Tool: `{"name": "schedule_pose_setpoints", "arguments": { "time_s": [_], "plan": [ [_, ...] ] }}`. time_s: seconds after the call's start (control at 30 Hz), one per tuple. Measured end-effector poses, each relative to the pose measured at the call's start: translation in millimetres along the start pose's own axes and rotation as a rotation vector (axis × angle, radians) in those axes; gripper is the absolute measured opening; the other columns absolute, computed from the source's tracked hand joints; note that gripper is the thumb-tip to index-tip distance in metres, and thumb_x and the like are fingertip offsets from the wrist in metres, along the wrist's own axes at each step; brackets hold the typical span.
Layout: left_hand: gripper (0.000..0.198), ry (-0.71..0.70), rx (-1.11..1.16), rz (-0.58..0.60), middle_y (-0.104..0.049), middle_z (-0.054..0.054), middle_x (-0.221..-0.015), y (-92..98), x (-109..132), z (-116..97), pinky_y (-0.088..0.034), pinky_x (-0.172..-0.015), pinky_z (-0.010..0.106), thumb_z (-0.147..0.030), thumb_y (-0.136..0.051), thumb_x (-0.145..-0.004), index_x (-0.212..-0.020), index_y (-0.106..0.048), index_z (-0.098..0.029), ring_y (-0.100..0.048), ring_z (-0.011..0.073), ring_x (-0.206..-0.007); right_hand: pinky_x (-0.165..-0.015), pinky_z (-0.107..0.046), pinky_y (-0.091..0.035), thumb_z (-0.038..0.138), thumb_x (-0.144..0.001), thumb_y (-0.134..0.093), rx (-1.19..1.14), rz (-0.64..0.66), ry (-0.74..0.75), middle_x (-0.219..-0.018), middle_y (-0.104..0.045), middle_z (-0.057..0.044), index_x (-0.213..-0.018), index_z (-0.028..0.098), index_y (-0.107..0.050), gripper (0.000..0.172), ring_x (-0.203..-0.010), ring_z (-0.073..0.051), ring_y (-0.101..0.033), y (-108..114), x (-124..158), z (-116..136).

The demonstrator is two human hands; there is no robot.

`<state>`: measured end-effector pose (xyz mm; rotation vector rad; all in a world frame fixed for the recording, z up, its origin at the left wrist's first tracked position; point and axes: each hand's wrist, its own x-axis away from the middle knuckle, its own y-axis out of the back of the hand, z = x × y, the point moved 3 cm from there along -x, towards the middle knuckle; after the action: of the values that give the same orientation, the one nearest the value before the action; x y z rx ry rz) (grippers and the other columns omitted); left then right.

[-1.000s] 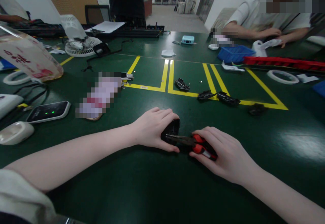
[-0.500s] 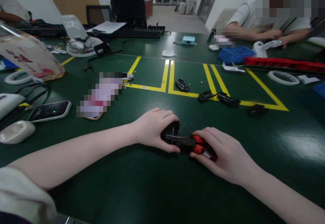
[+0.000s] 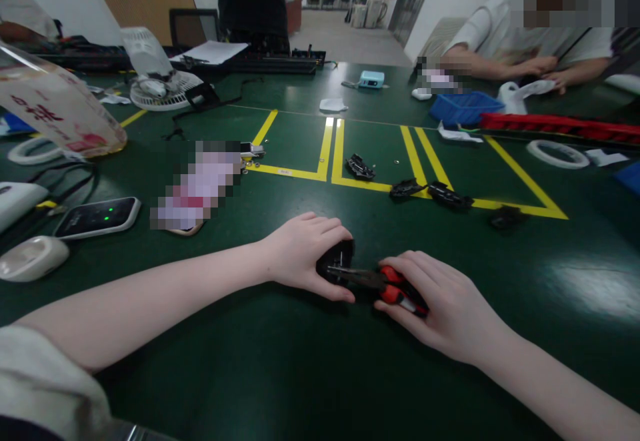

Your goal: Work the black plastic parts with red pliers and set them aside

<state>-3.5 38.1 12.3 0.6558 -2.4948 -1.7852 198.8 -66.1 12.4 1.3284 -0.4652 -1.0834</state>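
My left hand (image 3: 313,254) is closed around a small black part (image 3: 342,254), with fingers over its far side and the thumb along the near side. My right hand (image 3: 437,301) grips red-and-black handled pliers (image 3: 393,286). The dark jaws point left and their tips meet the black part; whether they pinch a piece of it I cannot tell. Beyond my hands lie several loose black parts: one (image 3: 360,167) inside a yellow-taped box, others (image 3: 450,195) on or near the tape line.
Left on the green table (image 3: 320,374) are a phone (image 3: 200,191), a device with green lights (image 3: 99,217), a white case (image 3: 34,258) and a bottle (image 3: 60,104). A blue basket (image 3: 465,106), a tape roll (image 3: 557,153) and a red strip (image 3: 560,126) lie right. Another person (image 3: 515,47) sits opposite.
Both hands, the black part and the pliers stay practically in place. The device at left now shows two green lights instead of one.
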Motion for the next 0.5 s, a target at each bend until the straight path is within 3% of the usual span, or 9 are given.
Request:
{"name": "schedule_pose_setpoints", "arguments": {
  "time_s": [0.2,0.5],
  "plan": [
    [0.078,-0.008,-0.018,0.003,-0.064,0.011,-0.111,-0.1,1.1,-0.9,-0.045,-0.083,0.035,-0.075,-0.062,-0.077,-0.125,-0.052,-0.013,-0.062,0.0260,-0.097,-0.065,-0.034,-0.054,0.046,-0.091,-0.059,0.015,-0.004,0.009,-0.097,-0.067,-0.009,-0.116,0.018,-0.056,0.037,-0.080,-0.021,-0.064,-0.1,1.0,0.0],
    [0.078,-0.029,-0.028,0.006,-0.064,0.010,-0.107,-0.1,1.0,-0.3,-0.044,-0.082,0.035,-0.078,-0.059,-0.077,-0.119,-0.056,-0.013,-0.063,0.0244,-0.094,-0.065,-0.033,-0.055,0.045,-0.091,-0.058,0.023,0.009,0.018,-0.096,-0.067,-0.009,-0.114,0.017,-0.056,0.036,-0.079,-0.020,-0.064,1.7,-0.9,1.1]
  ]
}}
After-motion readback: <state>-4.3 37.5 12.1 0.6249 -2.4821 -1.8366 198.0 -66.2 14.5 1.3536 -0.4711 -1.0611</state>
